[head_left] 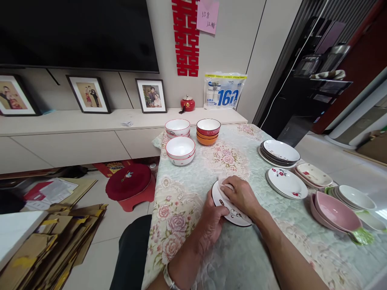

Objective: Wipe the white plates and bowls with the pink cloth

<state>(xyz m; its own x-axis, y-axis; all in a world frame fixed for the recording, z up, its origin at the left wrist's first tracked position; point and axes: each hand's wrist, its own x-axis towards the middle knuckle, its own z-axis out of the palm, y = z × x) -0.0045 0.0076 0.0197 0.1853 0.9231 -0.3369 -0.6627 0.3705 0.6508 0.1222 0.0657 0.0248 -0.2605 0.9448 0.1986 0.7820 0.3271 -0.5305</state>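
Pinched at its left rim between thumb and fingers, a dark-rimmed plate (217, 196) is held by the left hand (212, 217) above the near middle of the table, tilted slightly, the thumb laid across its patterned face. By this hold it is probably kept from turning while pressure is put on it from the other side. A pale cloth (223, 181) is bunched under the curled fingers of the right hand (242, 195) and is pressed against the plate's right half, perhaps folded so that more of the face is covered.

White bowls (180, 148) and red and orange bowls (208, 135) are nested at the far left, while dark-rimmed plates (281, 151) and flowered plates (287, 183) are stacked to the right; like seems to be set with like for steadiness, away from the elbows.

Most of the left fingers are hidden beneath the plate, and whether its underside is rested on the tablecloth (178, 193) cannot be made out. Much of the cloth is covered by the right hand. Both forearms are cut off at the near edge.
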